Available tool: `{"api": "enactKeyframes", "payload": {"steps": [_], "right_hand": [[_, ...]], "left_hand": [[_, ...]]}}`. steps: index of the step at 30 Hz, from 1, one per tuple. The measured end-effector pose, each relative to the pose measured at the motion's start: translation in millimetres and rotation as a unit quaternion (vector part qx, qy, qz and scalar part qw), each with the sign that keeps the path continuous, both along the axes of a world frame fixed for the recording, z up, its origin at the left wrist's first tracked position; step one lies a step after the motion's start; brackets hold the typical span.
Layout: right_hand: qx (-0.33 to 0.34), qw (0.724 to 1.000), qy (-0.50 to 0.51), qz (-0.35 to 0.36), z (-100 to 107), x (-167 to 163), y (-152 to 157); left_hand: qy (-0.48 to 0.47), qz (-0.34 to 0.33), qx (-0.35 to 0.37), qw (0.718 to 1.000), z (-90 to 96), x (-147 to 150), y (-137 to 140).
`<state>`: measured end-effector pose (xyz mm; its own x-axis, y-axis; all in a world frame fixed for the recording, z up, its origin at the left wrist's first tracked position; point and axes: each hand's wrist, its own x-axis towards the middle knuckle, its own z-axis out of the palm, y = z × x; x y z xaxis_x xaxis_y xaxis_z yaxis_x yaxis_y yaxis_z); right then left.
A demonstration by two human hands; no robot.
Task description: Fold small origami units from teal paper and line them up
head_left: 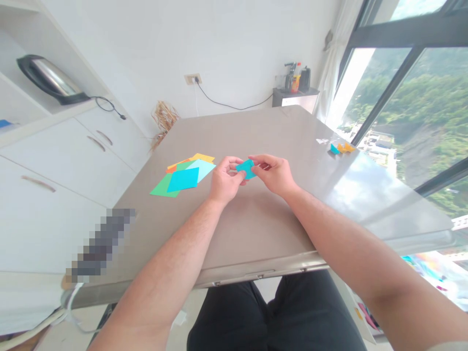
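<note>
A small folded piece of blue paper is held up over the table between my two hands. My left hand grips its left side, thumb in front and fingers behind. On the opposite edge, my right hand pinches the paper between thumb and fingers. Part of the paper is hidden by my fingertips. Left of my left hand lie several loose coloured sheets, with a blue sheet on top, a green sheet beneath it, a pale mint sheet and a yellow sheet at the back.
Small folded paper shapes, a blue one and orange ones, stand at the table's right side near white scraps. A blurred-out dark object lies at the left edge of the grey table. Windows flank the right.
</note>
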<state>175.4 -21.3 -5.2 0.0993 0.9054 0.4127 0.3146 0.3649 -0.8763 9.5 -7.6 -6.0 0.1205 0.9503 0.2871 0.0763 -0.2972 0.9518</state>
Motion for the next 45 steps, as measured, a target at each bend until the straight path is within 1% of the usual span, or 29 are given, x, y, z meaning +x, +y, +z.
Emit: {"api": "enactKeyframes", "payload": {"steps": [2, 5, 8, 11, 18, 24, 31, 35, 42, 45], "right_hand": [[-0.004, 1.0, 0.021, 0.018, 2.0, 0.1, -0.3], [-0.028, 0.994, 0.069, 0.075, 3.4, 1.3, 0.4], [-0.038, 0.986, 0.102, 0.129, 3.3, 2.7, 0.6], [-0.036, 0.982, 0.107, 0.148, 4.1, 3.3, -0.6], [-0.04, 0.987, 0.097, 0.119, 4.3, 4.1, 2.7], [-0.041, 0.988, 0.081, 0.127, 4.0, 4.5, 2.8], [-0.041, 0.989, 0.09, 0.112, 7.1, 5.1, 0.3], [-0.027, 0.991, 0.085, 0.102, 5.0, 6.2, 1.2], [-0.013, 0.996, 0.07, 0.05, 0.6, 5.5, 3.1], [-0.012, 0.995, 0.075, 0.07, 1.9, 4.7, 1.4]], "left_hand": [[-0.005, -0.001, -0.014, 1.0, 0.4, 0.9, -0.4], [-0.02, -0.005, -0.032, 0.999, 1.4, 1.4, -0.6], [-0.043, -0.01, -0.029, 0.999, 2.7, 0.8, 0.1], [-0.06, -0.01, -0.019, 0.998, 3.4, 0.1, 1.1], [-0.08, -0.016, -0.027, 0.996, 2.5, 1.8, 1.1], [-0.102, -0.033, -0.044, 0.993, 2.9, 1.1, 1.1], [-0.113, -0.05, -0.067, 0.99, 2.9, -0.8, 0.7], [-0.105, -0.047, -0.062, 0.991, 3.6, -0.5, -0.8], [-0.091, -0.065, -0.044, 0.993, 4.5, 0.7, -3.3], [-0.094, -0.068, -0.041, 0.992, 3.2, -0.1, -1.2]]}}
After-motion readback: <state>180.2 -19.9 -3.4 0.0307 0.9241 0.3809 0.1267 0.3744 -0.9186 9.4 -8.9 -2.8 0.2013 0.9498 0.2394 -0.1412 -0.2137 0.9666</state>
